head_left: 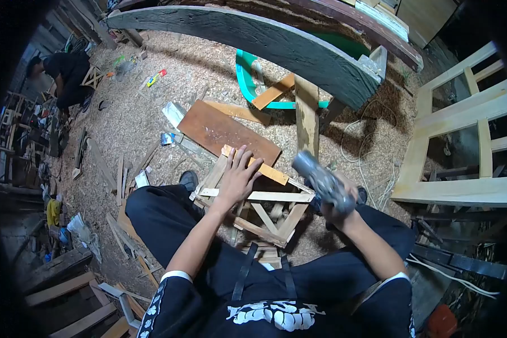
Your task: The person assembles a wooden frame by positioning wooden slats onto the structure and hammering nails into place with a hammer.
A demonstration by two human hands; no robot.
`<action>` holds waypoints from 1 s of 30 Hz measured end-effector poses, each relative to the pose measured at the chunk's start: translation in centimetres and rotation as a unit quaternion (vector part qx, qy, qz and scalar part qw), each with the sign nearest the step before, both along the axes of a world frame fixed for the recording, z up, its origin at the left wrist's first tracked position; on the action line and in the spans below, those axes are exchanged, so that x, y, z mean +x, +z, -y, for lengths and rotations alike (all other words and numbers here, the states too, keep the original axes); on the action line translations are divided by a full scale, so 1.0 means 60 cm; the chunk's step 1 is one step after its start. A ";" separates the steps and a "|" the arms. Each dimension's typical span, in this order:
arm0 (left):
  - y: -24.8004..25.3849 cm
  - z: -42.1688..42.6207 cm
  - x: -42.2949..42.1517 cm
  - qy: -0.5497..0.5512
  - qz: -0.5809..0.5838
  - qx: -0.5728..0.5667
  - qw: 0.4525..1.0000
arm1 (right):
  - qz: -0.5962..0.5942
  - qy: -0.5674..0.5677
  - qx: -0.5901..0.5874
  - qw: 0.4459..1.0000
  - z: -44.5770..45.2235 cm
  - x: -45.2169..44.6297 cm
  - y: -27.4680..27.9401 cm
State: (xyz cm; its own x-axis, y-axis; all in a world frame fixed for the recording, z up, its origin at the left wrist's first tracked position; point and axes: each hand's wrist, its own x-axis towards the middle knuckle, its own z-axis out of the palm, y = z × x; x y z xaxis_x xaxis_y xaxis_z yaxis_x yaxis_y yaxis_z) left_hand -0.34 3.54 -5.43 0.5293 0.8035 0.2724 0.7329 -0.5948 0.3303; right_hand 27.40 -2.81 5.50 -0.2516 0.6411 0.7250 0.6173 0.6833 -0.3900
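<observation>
A small wooden frame of pale slats (259, 196) stands between my knees, with diagonal braces on its side. Along its far edge lies an orange-brown wood strip (273, 173). My left hand (239, 177) rests on the frame's left part, fingers spread over the strip. At the frame's right, my right hand (348, 197) is wrapped around a grey power tool (324, 180), blurred by motion. The tool's cylindrical end points up and left, above and apart from the frame as far as I can tell. Its exact kind cannot be made out.
A brown board (228, 132) lies just beyond the frame. A green curved-rim container (243, 73) and a long dark curved beam (248, 36) are farther off. Pale window-like frames (411, 169) stand at right. Wood scraps (101, 163) litter the shavings-covered floor. Another person (67, 76) crouches far left.
</observation>
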 end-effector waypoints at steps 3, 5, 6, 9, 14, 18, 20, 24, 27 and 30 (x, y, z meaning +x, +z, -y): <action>0.002 0.001 0.000 0.006 -0.004 -0.008 1.000 | 0.159 -0.041 -0.248 0.955 0.018 0.000 -0.090; -0.014 -0.003 0.001 -0.002 -0.018 -0.008 1.000 | 0.230 -0.070 -0.375 0.895 0.011 -0.007 -0.083; -0.027 -0.006 -0.004 -0.002 0.009 -0.023 1.000 | 0.200 -0.094 -0.386 0.896 0.007 -0.003 -0.083; -0.017 -0.004 -0.013 -0.013 0.010 -0.008 1.000 | 0.169 -0.130 -0.422 0.881 0.006 -0.001 -0.082; 0.008 -0.009 -0.013 -0.043 -0.011 -0.005 0.999 | 0.186 -0.097 -0.423 0.882 -0.001 -0.005 -0.098; 0.013 -0.031 -0.018 -0.099 -0.045 -0.008 0.994 | 0.181 -0.107 -0.433 0.877 -0.011 -0.008 -0.092; 0.016 -0.035 -0.013 -0.119 -0.019 -0.020 0.992 | 0.135 -0.127 -0.449 0.874 -0.013 -0.008 -0.085; 0.010 -0.043 -0.003 -0.148 -0.042 -0.003 0.988 | 0.135 -0.134 -0.426 0.885 -0.023 -0.005 -0.052; 0.008 -0.043 0.002 -0.134 -0.057 0.018 0.989 | 0.116 -0.134 -0.413 0.893 -0.025 -0.009 -0.035; 0.023 -0.039 0.000 -0.105 -0.039 0.029 0.993 | 0.111 -0.137 -0.406 0.897 -0.025 -0.013 -0.005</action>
